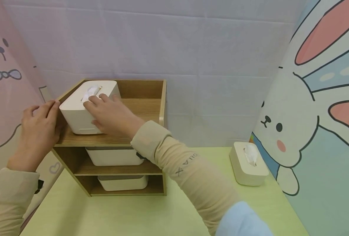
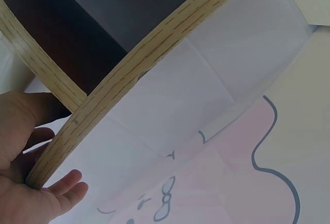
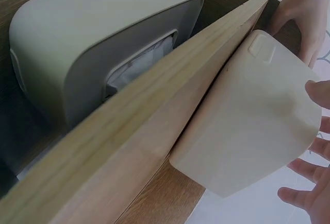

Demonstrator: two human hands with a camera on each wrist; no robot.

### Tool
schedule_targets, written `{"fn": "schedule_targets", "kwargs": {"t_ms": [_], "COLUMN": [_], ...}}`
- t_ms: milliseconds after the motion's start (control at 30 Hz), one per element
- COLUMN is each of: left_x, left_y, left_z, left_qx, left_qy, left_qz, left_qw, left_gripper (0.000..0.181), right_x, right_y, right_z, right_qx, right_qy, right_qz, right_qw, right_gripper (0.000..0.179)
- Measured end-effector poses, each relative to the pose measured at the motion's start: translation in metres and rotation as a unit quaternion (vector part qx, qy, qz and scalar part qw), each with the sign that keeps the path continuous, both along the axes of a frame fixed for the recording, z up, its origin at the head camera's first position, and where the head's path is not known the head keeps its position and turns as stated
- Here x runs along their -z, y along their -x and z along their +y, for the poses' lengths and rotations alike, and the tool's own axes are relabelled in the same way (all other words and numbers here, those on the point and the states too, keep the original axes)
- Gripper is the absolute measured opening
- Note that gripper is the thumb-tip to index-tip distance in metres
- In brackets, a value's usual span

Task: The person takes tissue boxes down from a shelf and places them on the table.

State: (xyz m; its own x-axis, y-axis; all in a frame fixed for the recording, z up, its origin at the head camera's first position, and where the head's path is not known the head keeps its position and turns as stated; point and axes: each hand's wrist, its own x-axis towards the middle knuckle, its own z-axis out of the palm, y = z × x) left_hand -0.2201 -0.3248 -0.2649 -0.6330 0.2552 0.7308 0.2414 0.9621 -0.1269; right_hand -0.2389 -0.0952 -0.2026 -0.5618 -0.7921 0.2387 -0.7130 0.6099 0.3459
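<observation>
A white tissue box (image 1: 81,119) with a tissue poking from its slot sits at the left of the wooden shelf's (image 1: 127,140) top level. My right hand (image 1: 111,113) lies over the box's upper front edge, fingers toward the slot and thumb at its front. Its thumb and spread fingers (image 3: 304,170) show at the edge of that box in the right wrist view. With my left hand (image 1: 40,131) I grip the shelf's left side panel. In the left wrist view, the fingers (image 2: 67,190) reach round the panel's (image 2: 111,92) edge.
Below, two more white boxes, one in the middle compartment (image 1: 114,157) and one in the bottom compartment (image 1: 122,183), lie with their slots out of sight. Another tissue box (image 1: 248,164) stands on the green table (image 1: 127,216) at right. Cartoon-printed sheets surround the table.
</observation>
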Motion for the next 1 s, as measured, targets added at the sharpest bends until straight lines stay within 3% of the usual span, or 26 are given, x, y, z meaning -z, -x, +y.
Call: {"fn": "schedule_targets", "kwargs": {"t_ms": [333,1000], "left_x": [0.0006,-0.0017], "left_y": [-0.0015,-0.0037], "left_z": [0.0004,0.0010], "left_qx": [-0.001,0.005], "left_qy": [-0.002,0.000], "left_qz": [0.002,0.013], "left_qw": [1.0000,0.9999], "left_gripper": [0.064,0.065], "right_x": [0.0019,0.0090], "right_y": [0.0023,0.0068], "right_z": [-0.0091,-0.0089], "right_qx": [0.009,-0.020], "right_qy": [-0.019,0.016], "right_qz": [0.012,0.005], "right_qw": [0.9997,0.9996], "right_gripper": [0.050,0.056]}}
